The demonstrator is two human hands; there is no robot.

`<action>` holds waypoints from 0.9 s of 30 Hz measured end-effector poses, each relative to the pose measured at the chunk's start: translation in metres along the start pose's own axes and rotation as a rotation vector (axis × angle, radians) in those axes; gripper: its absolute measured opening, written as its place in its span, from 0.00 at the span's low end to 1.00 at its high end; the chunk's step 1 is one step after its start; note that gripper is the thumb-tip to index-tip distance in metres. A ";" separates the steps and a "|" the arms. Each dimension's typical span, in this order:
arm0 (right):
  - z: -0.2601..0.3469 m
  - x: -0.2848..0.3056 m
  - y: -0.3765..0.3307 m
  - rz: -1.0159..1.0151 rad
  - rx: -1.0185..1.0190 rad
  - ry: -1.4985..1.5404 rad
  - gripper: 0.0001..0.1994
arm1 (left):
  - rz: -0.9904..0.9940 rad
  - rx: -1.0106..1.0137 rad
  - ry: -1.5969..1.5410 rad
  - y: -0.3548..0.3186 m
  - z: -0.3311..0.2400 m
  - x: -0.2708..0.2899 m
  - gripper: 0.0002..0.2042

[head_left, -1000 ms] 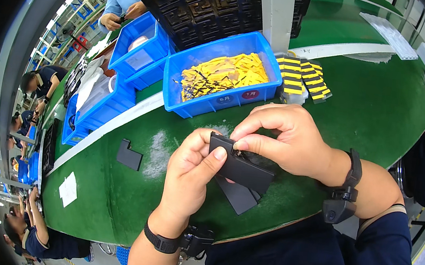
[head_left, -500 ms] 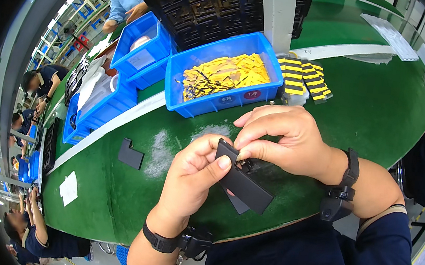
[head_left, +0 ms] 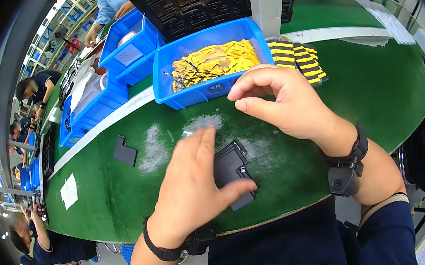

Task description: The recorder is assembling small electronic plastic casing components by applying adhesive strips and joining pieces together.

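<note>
My left hand (head_left: pixel 191 187) has its fingers stretched out and holds nothing visible. Its thumb overlaps the lower edge of a black L-shaped part (head_left: pixel 227 167) on the green table; whether they touch cannot be told. A small pale, shiny piece (head_left: pixel 188 133) shows by its fingertips, partly hidden. Farther off, my right hand (head_left: pixel 288 101) hovers near the blue bin with fingers curled and thumb and forefinger tips close together. Anything between those tips is too small or hidden to make out. Another flat black L-shaped part (head_left: pixel 125 151) lies to the left.
The blue bin (head_left: pixel 174 101) holds many yellow and black strips. Yellow-and-black striped sheets (head_left: pixel 295 58) lie at its right. More blue bins (head_left: pixel 99 102) and a black tray (head_left: pixel 184 5) stand beyond. White paper (head_left: pixel 68 191) is at left; grey dust marks the table (head_left: pixel 365 112).
My left hand has let go of the black part, which now lies on the table, and its fingers have straightened. My right hand has moved up and away from the part, toward the bin.
</note>
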State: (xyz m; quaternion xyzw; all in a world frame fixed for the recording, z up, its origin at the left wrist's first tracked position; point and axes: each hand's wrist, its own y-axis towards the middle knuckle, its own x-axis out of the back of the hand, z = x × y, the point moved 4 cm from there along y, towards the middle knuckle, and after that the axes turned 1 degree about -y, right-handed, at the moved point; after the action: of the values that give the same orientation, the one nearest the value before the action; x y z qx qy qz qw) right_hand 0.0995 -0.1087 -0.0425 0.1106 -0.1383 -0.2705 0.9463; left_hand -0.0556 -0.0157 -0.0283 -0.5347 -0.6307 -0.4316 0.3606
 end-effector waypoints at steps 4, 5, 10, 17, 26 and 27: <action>0.007 -0.003 -0.002 -0.031 0.149 -0.249 0.05 | 0.208 0.037 0.067 -0.006 -0.014 -0.009 0.48; 0.009 -0.004 -0.003 -0.031 0.187 -0.292 0.05 | 0.234 0.040 0.083 -0.007 -0.016 -0.010 0.48; 0.009 -0.007 -0.005 -0.030 0.200 -0.344 0.05 | 0.197 0.020 0.102 -0.007 -0.016 -0.012 0.48; 0.007 -0.011 -0.007 0.028 0.241 -0.474 0.04 | 0.149 -0.006 0.144 -0.005 -0.018 -0.022 0.50; 0.006 -0.016 -0.009 0.013 0.437 -0.596 0.04 | 0.056 0.006 0.150 -0.003 -0.015 -0.022 0.44; 0.006 -0.015 -0.008 0.022 0.430 -0.611 0.04 | 0.041 0.022 0.146 -0.004 -0.011 -0.019 0.45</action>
State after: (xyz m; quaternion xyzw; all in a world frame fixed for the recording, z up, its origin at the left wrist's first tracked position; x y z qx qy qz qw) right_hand 0.0812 -0.1082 -0.0420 0.2197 -0.4693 -0.2456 0.8193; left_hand -0.0560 -0.0329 -0.0426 -0.5105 -0.5964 -0.4552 0.4200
